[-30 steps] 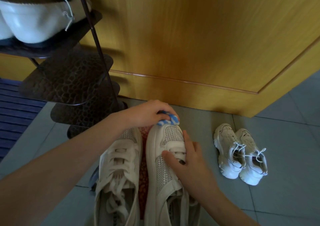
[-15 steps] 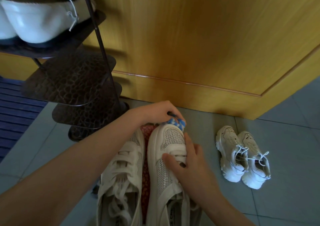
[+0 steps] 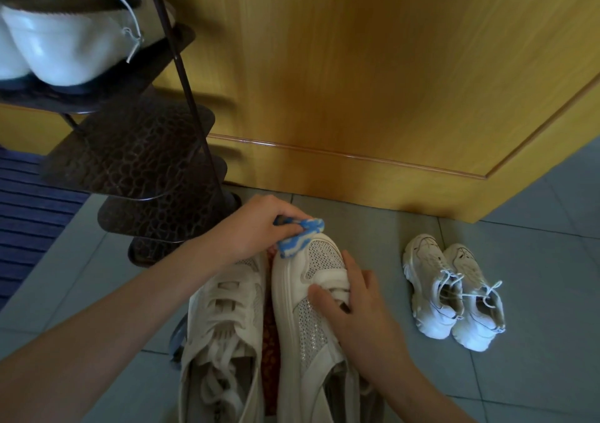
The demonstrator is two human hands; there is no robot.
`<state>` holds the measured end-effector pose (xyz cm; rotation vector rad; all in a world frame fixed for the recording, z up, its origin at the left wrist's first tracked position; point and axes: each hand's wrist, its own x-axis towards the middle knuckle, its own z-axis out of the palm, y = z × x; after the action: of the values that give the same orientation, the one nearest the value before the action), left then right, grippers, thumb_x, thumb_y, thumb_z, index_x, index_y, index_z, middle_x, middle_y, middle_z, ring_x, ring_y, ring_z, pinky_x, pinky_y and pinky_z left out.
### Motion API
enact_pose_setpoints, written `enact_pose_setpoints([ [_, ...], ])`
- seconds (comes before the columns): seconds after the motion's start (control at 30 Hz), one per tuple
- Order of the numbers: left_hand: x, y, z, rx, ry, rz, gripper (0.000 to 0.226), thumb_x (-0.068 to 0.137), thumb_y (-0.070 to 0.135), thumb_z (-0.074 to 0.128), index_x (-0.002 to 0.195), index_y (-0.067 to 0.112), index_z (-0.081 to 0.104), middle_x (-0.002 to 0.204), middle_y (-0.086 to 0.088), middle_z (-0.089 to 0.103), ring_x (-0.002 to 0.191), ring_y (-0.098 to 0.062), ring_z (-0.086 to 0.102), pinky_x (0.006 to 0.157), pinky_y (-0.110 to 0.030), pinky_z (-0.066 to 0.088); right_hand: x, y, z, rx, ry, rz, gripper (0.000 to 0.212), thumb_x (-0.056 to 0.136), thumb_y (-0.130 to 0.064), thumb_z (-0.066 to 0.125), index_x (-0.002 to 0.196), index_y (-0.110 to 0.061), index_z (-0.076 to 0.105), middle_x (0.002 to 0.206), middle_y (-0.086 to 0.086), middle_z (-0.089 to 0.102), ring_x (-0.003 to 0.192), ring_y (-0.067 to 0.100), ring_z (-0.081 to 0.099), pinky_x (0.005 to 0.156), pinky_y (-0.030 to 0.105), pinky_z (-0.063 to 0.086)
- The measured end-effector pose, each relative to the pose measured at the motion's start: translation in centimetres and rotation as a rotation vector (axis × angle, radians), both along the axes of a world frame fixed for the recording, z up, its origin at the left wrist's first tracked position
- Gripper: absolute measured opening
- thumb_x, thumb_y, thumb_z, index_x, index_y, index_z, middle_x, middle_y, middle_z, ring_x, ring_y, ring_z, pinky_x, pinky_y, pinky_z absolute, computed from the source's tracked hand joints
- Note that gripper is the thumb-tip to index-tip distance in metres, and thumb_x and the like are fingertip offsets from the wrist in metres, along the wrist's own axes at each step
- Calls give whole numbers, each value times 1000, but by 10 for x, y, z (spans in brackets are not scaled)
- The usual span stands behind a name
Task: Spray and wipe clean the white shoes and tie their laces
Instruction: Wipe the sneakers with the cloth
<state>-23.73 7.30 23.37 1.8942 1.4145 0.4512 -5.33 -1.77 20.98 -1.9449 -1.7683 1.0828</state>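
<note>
Two large white shoes lie side by side on the floor in front of me, toes pointing away. My left hand (image 3: 259, 224) grips a blue and white cloth (image 3: 300, 235) and presses it on the toe of the right-hand shoe (image 3: 311, 296). My right hand (image 3: 354, 302) holds that shoe across its strap and mesh upper. The left-hand shoe (image 3: 224, 322) lies untouched, its wide laces loose. A red patterned surface (image 3: 270, 335) shows between the two shoes.
A small pair of white sneakers (image 3: 454, 289) with tied laces stands to the right on the grey tiles. A dark metal shoe rack (image 3: 139, 163) stands at left, with white shoes (image 3: 65, 39) on its top shelf. A yellow wooden door (image 3: 357, 81) rises behind. A blue mat (image 3: 26, 215) lies far left.
My left hand has shifted the cloth from the very tip of the toe to the toe's left side. My right hand keeps its hold on the shoe.
</note>
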Motion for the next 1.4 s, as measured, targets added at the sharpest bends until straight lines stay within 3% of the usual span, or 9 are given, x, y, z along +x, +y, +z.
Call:
enact_pose_setpoints([
  [0.1, 3, -10, 1, 57, 12, 72, 31, 84, 18, 67, 115, 21, 67, 100, 8, 68, 84, 0, 57, 70, -5, 41, 3, 0, -2, 5, 65, -33, 72, 84, -58, 49, 146, -40, 17, 126, -13, 34, 107, 11, 50, 77, 29, 39],
  [0.2, 7, -24, 1, 123, -29, 192, 29, 79, 16, 72, 108, 19, 70, 95, 10, 64, 85, -1, 57, 68, 0, 37, 4, 0, -3, 14, 114, -67, 69, 84, -55, 52, 144, -39, 23, 125, -12, 36, 107, 9, 50, 80, 29, 39],
  [0.43, 26, -62, -3, 232, 40, 314, 25, 79, 14, 72, 103, 16, 72, 94, 1, 64, 87, -16, 61, 73, -19, 41, 3, 1, -3, 27, 131, -93, 67, 88, -52, 48, 147, -34, 21, 128, -7, 37, 112, 13, 48, 85, 30, 38],
  [0.63, 23, -85, -4, 223, 71, 253, 27, 78, 12, 71, 105, 15, 72, 97, -4, 65, 89, -22, 61, 77, -28, 44, 2, 1, -1, 5, 119, -72, 64, 91, -51, 43, 147, -33, 19, 130, -4, 35, 113, 16, 48, 89, 34, 40],
  [0.8, 20, -96, -2, 195, 59, 208, 28, 79, 16, 72, 107, 19, 72, 94, 2, 65, 86, -12, 59, 75, -20, 41, 2, 0, 2, -9, 123, -40, 55, 95, -44, 39, 146, -30, 22, 138, 4, 32, 118, 22, 44, 88, 34, 39],
  [0.93, 18, -99, -3, 153, -7, 223, 27, 77, 18, 73, 105, 20, 72, 90, 10, 62, 80, 0, 55, 72, -11, 40, 1, 0, 2, -24, 139, -77, 70, 87, -61, 37, 148, -33, 15, 133, 3, 34, 115, 20, 48, 92, 36, 39],
  [1.1, 18, -101, -4, 116, -114, 283, 25, 75, 12, 76, 98, 21, 74, 79, 19, 59, 78, 5, 57, 66, -4, 38, 0, 6, 7, -85, 198, -124, 103, 55, -84, 37, 144, -34, 24, 135, -3, 33, 123, 18, 43, 101, 38, 37],
  [1.27, 20, -98, 3, 81, -175, 252, 26, 76, 11, 75, 99, 24, 74, 77, 19, 61, 85, 4, 57, 66, -6, 41, 2, 26, 12, -156, 181, -151, 74, 70, -73, 53, 126, -29, 33, 119, -8, 34, 113, 17, 45, 104, 43, 38],
  [1.4, 18, -93, 5, 104, -85, 228, 26, 76, 14, 75, 100, 23, 74, 71, 24, 54, 76, 15, 53, 63, -3, 36, 2, 25, 6, -141, 193, -166, 61, 73, -68, 56, 116, -34, 30, 128, -3, 39, 116, 20, 47, 102, 46, 40],
])
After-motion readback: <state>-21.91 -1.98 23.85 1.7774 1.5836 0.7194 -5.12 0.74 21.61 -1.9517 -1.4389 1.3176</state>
